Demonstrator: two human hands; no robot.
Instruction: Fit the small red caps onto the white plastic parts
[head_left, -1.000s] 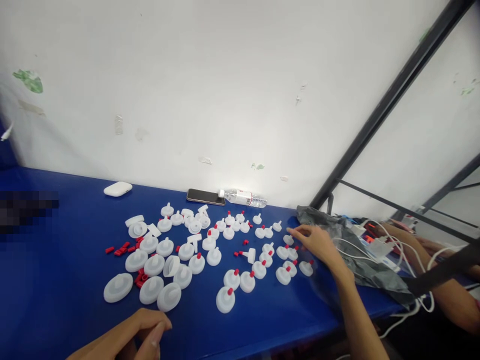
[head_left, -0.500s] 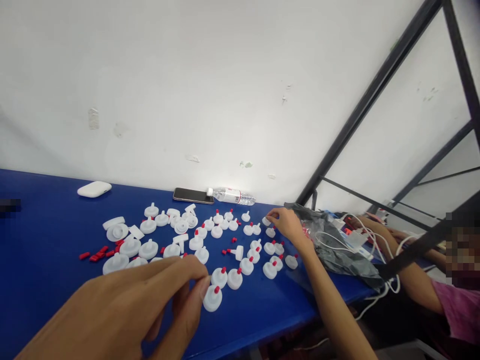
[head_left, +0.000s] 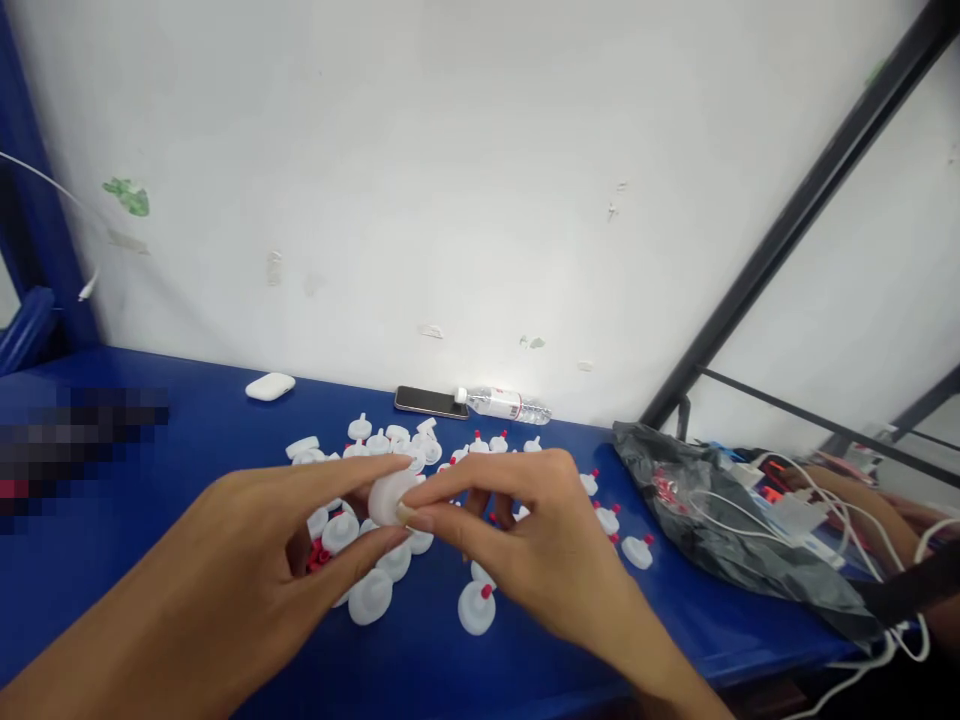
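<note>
Both hands meet over the blue table. My left hand (head_left: 255,560) is closed on a white round plastic cap (head_left: 386,498), its thumb and fingers around the left edge. From the other side, my right hand (head_left: 517,530) pinches the same cap at its right edge with thumb and forefinger. Any spout on this cap is hidden by the fingers. Behind and below them lie several white spouted caps (head_left: 370,598), some without a red tip. Another spouted cap (head_left: 475,610) bears a red tip. Loose red tips (head_left: 318,556) show beside my left hand's fingers.
Along the wall lie a white case (head_left: 270,387), a phone (head_left: 427,402) and a clear bottle (head_left: 501,404). A dark plastic bag (head_left: 750,560) with cables and small red pieces covers the table's right end, beneath a slanted black frame bar (head_left: 787,220). Another person's arm (head_left: 862,495) is beyond it.
My right hand has come back from the caps at the far right and now grips a white cap together with my left hand. The view has swung left.
</note>
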